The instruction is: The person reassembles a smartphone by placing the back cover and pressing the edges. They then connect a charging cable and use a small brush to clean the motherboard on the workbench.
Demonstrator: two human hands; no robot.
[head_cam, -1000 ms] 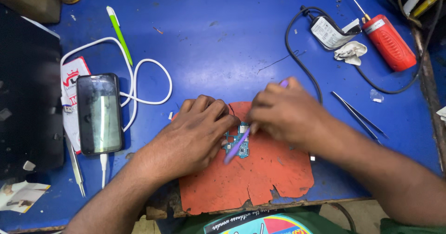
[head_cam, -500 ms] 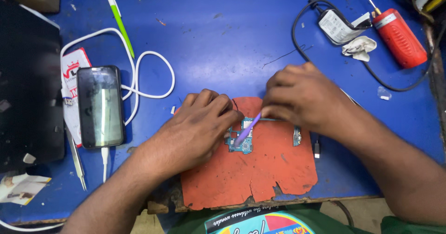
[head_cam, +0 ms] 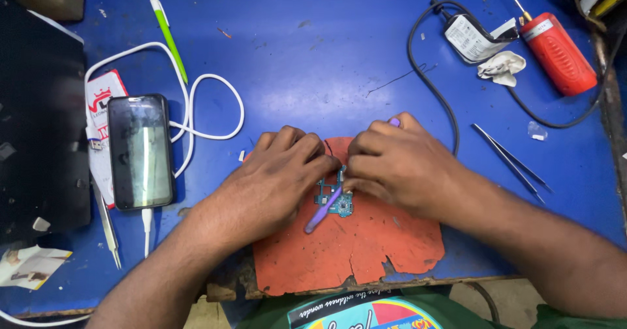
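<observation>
Hands (head_cam: 281,175) (head_cam: 398,162) crowd circuit board (head_cam: 332,198), mat (head_cam: 353,250) at table edge.

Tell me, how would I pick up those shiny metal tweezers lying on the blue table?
Pinch the tweezers around the middle of the two thin legs, coming straight down from above. They lie flat and slanted on the blue table, to the right of the right hand, with bare table on both sides. Probably keep off the pointed ends.

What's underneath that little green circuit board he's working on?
The circuit board lies on a torn orange mat, which rests on the blue table. The left hand and right hand cover much of the board, so anything beneath those parts is hidden.
</observation>
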